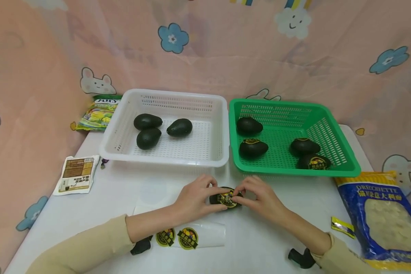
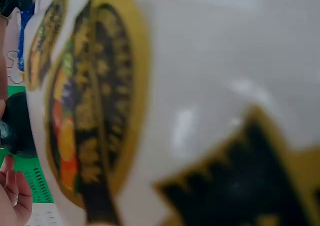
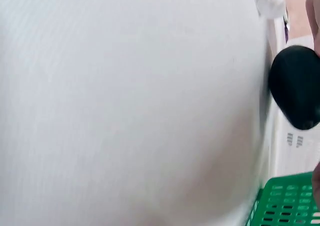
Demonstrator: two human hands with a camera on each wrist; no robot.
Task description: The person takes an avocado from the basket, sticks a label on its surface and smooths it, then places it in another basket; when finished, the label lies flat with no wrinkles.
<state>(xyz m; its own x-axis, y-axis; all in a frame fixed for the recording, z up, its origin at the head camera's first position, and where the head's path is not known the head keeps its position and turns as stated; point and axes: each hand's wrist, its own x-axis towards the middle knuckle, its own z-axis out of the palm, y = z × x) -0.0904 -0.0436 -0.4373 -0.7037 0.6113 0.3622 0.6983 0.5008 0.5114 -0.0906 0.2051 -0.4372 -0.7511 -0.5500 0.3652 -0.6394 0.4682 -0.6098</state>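
A dark avocado [image 1: 214,200] lies at the middle of the white table, below the two baskets. My left hand [image 1: 196,196] holds its left end between thumb and fingers. On its upper face sits a round black-and-gold sticker [image 1: 227,198]. At the right end, my right hand [image 1: 262,198] has curled fingers, with thumb and forefinger on the sticker's edge. The left wrist view shows the avocado [image 2: 20,126] at its left edge, and the right wrist view shows the avocado [image 3: 295,86] at its right edge. Below my left forearm lies a glossy sticker sheet [image 1: 214,235] with round stickers.
Behind stand a white basket [image 1: 164,161] with three avocados and a green basket [image 1: 294,171] with several, some bearing stickers. An orecchiette bag [image 1: 387,220] and small yellow packet [image 1: 342,227] lie right. Left are a white-brown packet [image 1: 77,175] and green bag [image 1: 99,114].
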